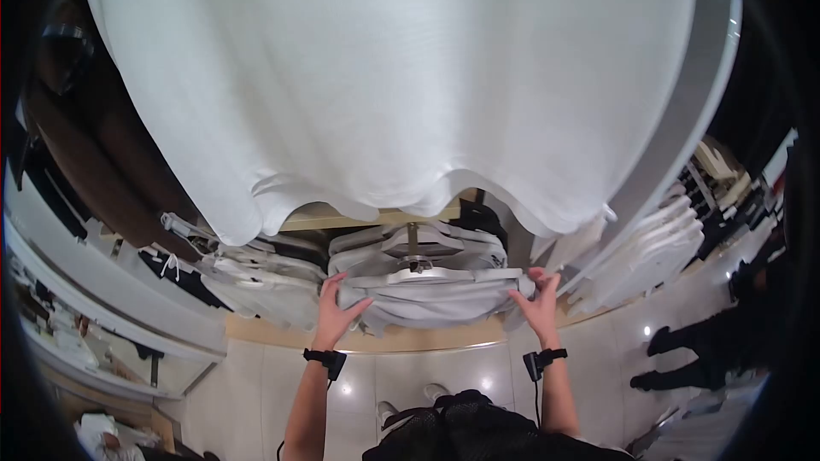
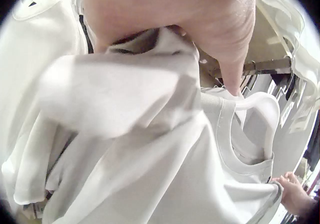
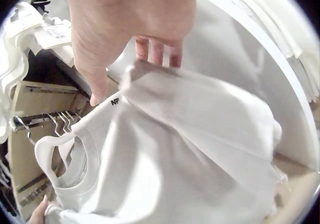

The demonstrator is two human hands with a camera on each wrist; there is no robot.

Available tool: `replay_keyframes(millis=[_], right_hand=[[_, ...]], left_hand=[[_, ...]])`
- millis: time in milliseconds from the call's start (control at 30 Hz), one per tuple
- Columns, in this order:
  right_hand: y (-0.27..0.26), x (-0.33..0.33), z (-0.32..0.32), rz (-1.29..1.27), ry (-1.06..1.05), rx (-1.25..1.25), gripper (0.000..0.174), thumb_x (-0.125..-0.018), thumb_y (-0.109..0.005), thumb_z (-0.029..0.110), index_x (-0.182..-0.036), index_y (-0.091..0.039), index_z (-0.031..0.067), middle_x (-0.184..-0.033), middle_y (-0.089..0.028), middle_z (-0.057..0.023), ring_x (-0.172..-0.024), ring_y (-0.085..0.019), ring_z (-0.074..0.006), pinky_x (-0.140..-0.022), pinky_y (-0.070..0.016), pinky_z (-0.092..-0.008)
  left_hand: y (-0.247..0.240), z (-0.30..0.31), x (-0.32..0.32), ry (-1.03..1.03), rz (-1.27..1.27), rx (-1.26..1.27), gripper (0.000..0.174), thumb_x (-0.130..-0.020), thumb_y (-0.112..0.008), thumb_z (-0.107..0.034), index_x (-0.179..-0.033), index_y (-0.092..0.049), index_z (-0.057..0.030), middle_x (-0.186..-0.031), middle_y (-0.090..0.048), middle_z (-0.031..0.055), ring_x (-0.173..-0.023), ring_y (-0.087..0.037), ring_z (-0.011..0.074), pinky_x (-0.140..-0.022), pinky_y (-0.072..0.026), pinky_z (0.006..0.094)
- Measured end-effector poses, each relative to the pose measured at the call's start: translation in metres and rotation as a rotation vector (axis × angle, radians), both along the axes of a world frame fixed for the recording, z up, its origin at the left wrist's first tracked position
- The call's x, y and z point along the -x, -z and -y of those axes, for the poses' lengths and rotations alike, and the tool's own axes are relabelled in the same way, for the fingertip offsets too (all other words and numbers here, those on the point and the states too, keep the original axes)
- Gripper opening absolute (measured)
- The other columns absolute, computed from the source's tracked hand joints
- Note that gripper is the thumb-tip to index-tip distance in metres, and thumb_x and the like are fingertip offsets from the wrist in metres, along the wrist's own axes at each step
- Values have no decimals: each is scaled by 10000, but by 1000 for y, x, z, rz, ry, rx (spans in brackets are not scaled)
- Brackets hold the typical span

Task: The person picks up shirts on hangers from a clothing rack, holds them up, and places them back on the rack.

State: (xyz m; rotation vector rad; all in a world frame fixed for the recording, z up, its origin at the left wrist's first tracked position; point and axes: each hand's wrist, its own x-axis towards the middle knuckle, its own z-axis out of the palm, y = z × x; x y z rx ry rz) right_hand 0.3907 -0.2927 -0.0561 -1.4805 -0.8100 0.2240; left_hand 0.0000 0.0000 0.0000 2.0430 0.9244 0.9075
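A pale T-shirt point(image 1: 427, 300) hangs facing me on a white hanger point(image 2: 267, 119). My left hand point(image 1: 337, 314) is at its left shoulder, thumb and fingers spread wide; the left wrist view shows the thumb near the collar. At the opposite shoulder is my right hand point(image 1: 538, 306), also spread. In the right wrist view its straight fingers point(image 3: 156, 51) reach behind the shoulder cloth, with the thumb beside a small dark print point(image 3: 115, 101). The sleeve drapes below that hand. The left fingertips are hidden behind cloth.
A large white garment point(image 1: 410, 77) hangs close overhead. White clothes on hangers point(image 1: 256, 282) fill the left side, and more white garments point(image 1: 649, 248) hang beyond a curved grey panel point(image 1: 683, 119). A wooden ledge point(image 1: 410, 341) runs below. A person in dark clothes point(image 1: 726, 324) stands at right.
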Motion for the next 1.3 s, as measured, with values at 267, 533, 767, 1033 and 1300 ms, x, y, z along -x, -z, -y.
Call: replay_keyframes(millis=[267,533,767,1033,1300], right_hand=[[-63,6,-43,507,-231,385,609,-788,-945,352,-1232,-673,36,-1151,-691,-174,-1128,-641,-410,-964,-523,-488],[-34,25,-44,424,-129,435,136,-876,-705,97,-907,-636,-17,-864,-646,-238,-829,-635,-463,-727,-493,-503],[-39,42,-29,529,18,362,95,-829,-633,7,-874,-560,-35,-804,-540,-227,-784,-543,-453,-710,-452,-466],[-38,168,-50,591,-83,287,94,-786,-650,50,-797,-580,-12,-771,-581,-224,-738,-565,-464,-678,-452,-490],[-60,385,-149,704,-281,326,91,-726,-670,77,-805,-666,33,-764,-655,-216,-754,-660,-453,-667,-515,-504]], left_hand=[[-12,1,-33,-30,-237,-303,620,-765,-948,-406,-1224,-711,-64,-1269,-708,110,-1224,-641,377,-1033,-492,498],[-21,20,-16,-133,-597,72,350,-807,-883,-443,-997,-804,-160,-1035,-779,79,-1007,-730,304,-830,-576,428],[-21,32,3,-160,-266,-386,310,-713,-848,-272,-988,-780,-148,-1022,-766,66,-1037,-726,302,-885,-566,461],[-6,82,168,-200,-273,-225,294,-755,-840,-213,-1021,-752,-125,-1003,-741,78,-1006,-705,323,-847,-543,492],[2,100,392,-531,-345,-81,217,-778,-835,-209,-959,-754,-120,-887,-726,103,-854,-699,366,-739,-542,499]])
